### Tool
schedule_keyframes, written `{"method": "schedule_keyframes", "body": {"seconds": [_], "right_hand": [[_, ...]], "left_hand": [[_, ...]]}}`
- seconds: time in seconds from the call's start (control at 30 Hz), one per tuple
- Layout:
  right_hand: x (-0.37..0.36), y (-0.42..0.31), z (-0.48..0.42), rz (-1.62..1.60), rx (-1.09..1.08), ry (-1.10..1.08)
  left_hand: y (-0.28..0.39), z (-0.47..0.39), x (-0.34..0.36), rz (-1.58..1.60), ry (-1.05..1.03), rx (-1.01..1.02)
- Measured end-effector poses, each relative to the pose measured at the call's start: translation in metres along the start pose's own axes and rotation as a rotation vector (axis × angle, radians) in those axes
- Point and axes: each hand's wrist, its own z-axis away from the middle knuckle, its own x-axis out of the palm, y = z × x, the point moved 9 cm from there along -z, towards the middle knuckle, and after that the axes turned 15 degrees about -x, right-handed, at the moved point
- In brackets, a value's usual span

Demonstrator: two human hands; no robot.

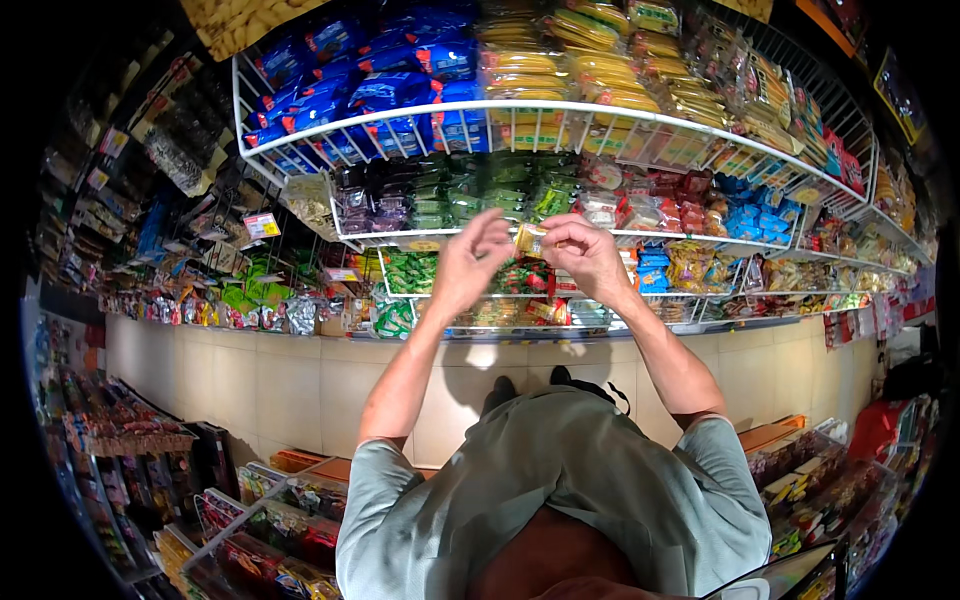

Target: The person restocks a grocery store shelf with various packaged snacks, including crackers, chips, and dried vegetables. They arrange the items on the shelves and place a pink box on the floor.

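A small yellow wrapped packet (529, 240) is pinched in the fingers of my right hand (589, 251). My left hand (476, 255), blurred by movement, is raised close beside it with its fingers apart. Whether the left fingertips touch the wrapper is hard to tell. Both hands are in front of a white wire shelf rack, level with its second tier (465, 234) in the picture. Behind them lie small dark green wrapped snacks (442, 199) and red-and-white packets (637, 212).
The top wire basket (420, 111) holds blue packets (390, 90) and yellow packs (525, 82). Hanging bags (180, 142) line the left. Tiled floor (285, 375) runs below the rack. Bins of packaged goods (270, 532) stand behind me on the left, with more bins (810, 487) at right.
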Motion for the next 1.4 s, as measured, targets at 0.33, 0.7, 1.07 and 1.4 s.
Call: {"method": "schedule_keyframes", "body": {"seconds": [0.33, 0.7, 1.07, 1.4], "right_hand": [[0.023, -0.012, -0.04, 0.422, -0.172, -0.131], [0.04, -0.015, -0.067, 0.485, -0.174, -0.117], [0.116, 0.033, -0.128, 0.442, -0.052, -0.278], [0.152, 0.046, -0.155, 1.037, -0.178, -0.54]], "left_hand": [[0.012, -0.064, -0.049, -0.979, 0.379, 0.315], [0.016, -0.03, -0.056, -0.76, 0.413, 0.481], [-0.011, 0.064, -0.079, -0.423, 0.474, 0.517], [-0.106, 0.119, -0.118, -0.397, 0.54, 0.243]]}}
